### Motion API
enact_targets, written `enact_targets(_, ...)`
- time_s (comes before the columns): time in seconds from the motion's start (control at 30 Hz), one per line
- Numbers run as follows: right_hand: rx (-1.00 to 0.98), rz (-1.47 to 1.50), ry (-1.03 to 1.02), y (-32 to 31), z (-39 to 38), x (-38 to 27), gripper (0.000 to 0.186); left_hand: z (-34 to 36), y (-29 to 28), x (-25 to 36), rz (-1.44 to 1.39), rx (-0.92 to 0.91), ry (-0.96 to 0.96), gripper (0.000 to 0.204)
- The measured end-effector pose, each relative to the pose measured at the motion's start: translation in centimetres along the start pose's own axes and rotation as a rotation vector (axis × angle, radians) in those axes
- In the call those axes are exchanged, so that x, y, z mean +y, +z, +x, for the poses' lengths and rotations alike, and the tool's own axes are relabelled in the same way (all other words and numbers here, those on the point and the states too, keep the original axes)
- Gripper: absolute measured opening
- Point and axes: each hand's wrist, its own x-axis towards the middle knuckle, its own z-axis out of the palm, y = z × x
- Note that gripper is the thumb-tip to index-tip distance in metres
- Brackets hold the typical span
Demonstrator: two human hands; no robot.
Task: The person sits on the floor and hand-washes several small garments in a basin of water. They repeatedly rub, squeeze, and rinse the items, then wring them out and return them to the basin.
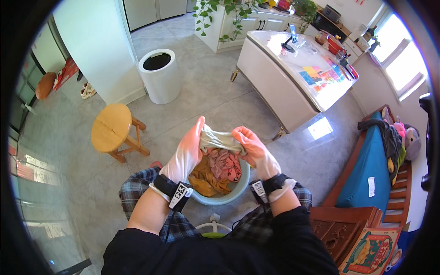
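Both hands wear white gloves with pinkish-orange fingers. A pale grey-green cloth is stretched between them, above a light blue basin. My left hand grips the cloth's left end, its fingers pointing up and partly hidden by the cloth. On the other end, my right hand is closed with curled fingers. In the basin lie a mustard-yellow garment on the left and a pink garment with a darker pattern on the right. The basin sits between my knees.
A round wooden stool stands to the left, with a white bin behind it. Ahead right is a white table. A wooden bench with a blue cushion runs along the right. A printed box lies at the lower right.
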Motion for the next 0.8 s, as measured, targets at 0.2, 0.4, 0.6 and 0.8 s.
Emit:
enact_targets(0.2,-0.041,0.069,-0.067,0.4,-2.6,-1.8,0.028,-2.3,0.6,2.1,0.172,-0.05,-0.058,0.04)
enact_targets(0.4,0.069,0.137,-0.091,-0.2,-2.5,-0.8,0.021,-3.0,1.2,1.2,0.518,-0.316,-0.098,0.036)
enact_targets(0.6,0.119,0.03,0.0,-0.6,-3.2,-1.4,0.018,-3.2,1.3,0.7,0.229,-0.082,-0.08,0.028)
enact_targets(0.8,0.039,0.036,-0.005,-0.7,-2.7,-0.2,0.016,-2.4,1.5,-0.3,-0.098,-0.139,0.03,0.022)
